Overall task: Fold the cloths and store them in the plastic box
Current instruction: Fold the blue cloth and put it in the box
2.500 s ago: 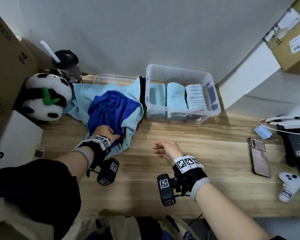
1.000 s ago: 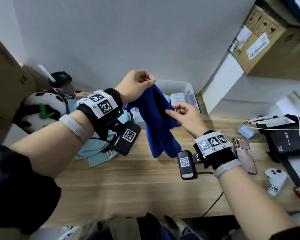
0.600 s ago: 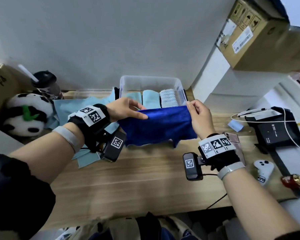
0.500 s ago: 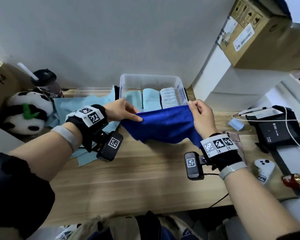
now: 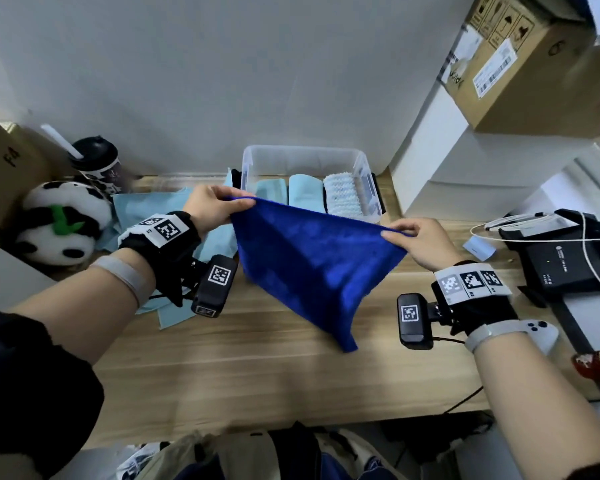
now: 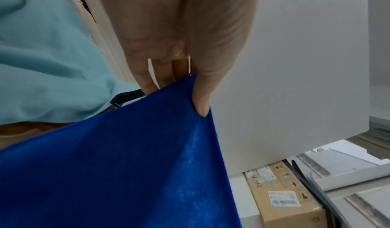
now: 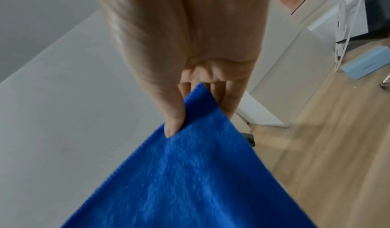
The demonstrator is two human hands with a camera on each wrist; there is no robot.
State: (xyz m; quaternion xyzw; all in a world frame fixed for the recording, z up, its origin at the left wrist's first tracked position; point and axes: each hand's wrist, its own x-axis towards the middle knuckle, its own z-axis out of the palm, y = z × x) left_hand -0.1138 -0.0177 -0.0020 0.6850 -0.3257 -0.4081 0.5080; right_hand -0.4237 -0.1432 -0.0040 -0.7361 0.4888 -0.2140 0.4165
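A dark blue cloth hangs spread in the air above the wooden table, its lower corner drooping toward me. My left hand pinches its left top corner between thumb and fingers, as the left wrist view shows. My right hand pinches the right top corner. Behind the cloth stands the clear plastic box with two folded light blue cloths and a white textured one side by side. More light blue cloths lie loose at the left.
A panda plush and a lidded cup with a straw sit at the back left. A black device with white cables, a white game controller and a small blue pad crowd the right. Cardboard boxes stack above.
The blue cloth was lifted off the pile by my left hand, then my right hand took its other corner. The hands have drawn apart and opened the cloth wider.
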